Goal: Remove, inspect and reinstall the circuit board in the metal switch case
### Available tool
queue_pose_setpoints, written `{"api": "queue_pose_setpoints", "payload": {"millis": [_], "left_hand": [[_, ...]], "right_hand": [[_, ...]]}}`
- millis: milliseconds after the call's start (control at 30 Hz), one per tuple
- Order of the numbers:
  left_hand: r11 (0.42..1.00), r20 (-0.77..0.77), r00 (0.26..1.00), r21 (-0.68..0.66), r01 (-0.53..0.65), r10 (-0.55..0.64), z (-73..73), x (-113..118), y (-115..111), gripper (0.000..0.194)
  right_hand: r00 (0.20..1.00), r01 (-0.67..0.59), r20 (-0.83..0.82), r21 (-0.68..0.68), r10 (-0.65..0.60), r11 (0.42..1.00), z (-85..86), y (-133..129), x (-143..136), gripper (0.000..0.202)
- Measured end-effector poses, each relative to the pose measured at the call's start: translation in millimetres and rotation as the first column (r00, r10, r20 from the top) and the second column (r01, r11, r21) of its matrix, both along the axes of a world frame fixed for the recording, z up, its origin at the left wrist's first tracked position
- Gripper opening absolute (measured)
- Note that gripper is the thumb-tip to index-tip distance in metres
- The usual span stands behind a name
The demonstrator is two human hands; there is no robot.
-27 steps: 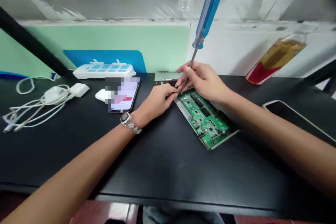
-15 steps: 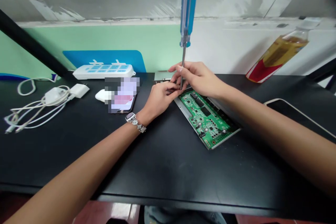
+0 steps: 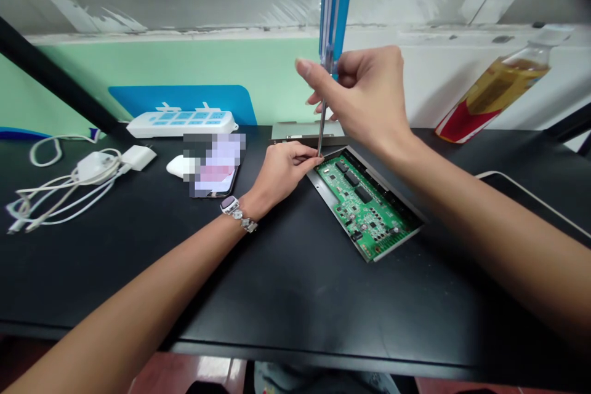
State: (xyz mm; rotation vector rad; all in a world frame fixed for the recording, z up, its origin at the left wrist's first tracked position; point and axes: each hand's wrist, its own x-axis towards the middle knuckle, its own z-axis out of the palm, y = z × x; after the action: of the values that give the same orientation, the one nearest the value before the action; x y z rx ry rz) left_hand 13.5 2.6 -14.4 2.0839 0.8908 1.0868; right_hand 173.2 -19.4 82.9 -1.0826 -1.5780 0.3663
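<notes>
A screwdriver (image 3: 336, 6) with a blue and clear handle stands almost upright, its tip down at the far left corner of a green circuit board (image 3: 344, 206). That board sits in a shallow metal frame (image 3: 399, 244) on the black table. My left hand (image 3: 282, 167) is closed at this corner, thumb and fingers pinched about the shaft's lower end; the tip and any screw are hidden. Higher up, my right hand (image 3: 376, 95) has its curled fingers round the base of the handle, with the thumb stretched out in front of the shaft.
Behind the board lies a flat grey metal piece (image 3: 300, 130). Leftward are a phone (image 3: 215, 181), a white rounded case (image 3: 178, 166), a power strip (image 3: 182, 125) and a charger with white cables (image 3: 95, 167). A drink bottle (image 3: 496, 95) leans at the right; a dark device (image 3: 512, 194) lies near the right forearm.
My right hand has moved up from the screwdriver's lower shaft to the base of its handle. My left hand stays at the corner of the board.
</notes>
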Motion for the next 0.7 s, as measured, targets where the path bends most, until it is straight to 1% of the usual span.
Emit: {"api": "queue_pose_setpoints", "payload": {"millis": [100,200,333,400,533,567,633,700], "left_hand": [[0.998,0.009,1.000,-0.057,0.010,-0.009,2.0,-0.9,1.4,0.015],[0.995,-0.015,0.998,-0.081,0.057,-0.059,4.0,-3.9,5.1,0.014],[0.991,-0.039,0.993,-0.081,0.106,-0.110,4.3,-8.1,10.0,0.016],[0.989,-0.047,0.991,-0.086,0.121,-0.126,4.2,-9.2,10.8,0.017],[0.989,-0.063,0.989,-0.071,0.129,-0.133,5.1,-9.5,10.6,0.019],[0.990,-0.066,0.989,-0.064,0.125,-0.129,5.2,-9.4,10.5,0.019],[0.992,-0.072,0.990,-0.055,0.115,-0.119,4.9,-9.1,10.5,0.019],[0.994,-0.073,0.992,-0.050,0.102,-0.105,4.2,-8.9,10.5,0.018]], "right_hand": [[0.995,-0.096,-0.021,-0.057,0.095,0.994,-1.0,1.8,4.2,0.056],[0.989,-0.146,-0.022,-0.062,0.145,0.987,-1.3,4.5,6.4,0.050],[0.968,-0.252,-0.040,-0.108,0.250,0.962,1.3,7.5,9.5,0.042],[0.952,-0.307,-0.073,-0.158,0.299,0.939,4.1,9.6,12.8,0.041],[0.900,-0.434,-0.096,-0.278,0.424,0.857,8.3,14.8,20.1,0.047],[0.895,-0.445,-0.100,-0.288,0.436,0.848,8.0,15.7,21.0,0.049],[0.908,-0.420,-0.117,-0.270,0.403,0.867,4.6,16.3,20.7,0.053],[0.935,-0.347,-0.147,-0.208,0.322,0.914,-1.3,15.3,17.8,0.050]]}}
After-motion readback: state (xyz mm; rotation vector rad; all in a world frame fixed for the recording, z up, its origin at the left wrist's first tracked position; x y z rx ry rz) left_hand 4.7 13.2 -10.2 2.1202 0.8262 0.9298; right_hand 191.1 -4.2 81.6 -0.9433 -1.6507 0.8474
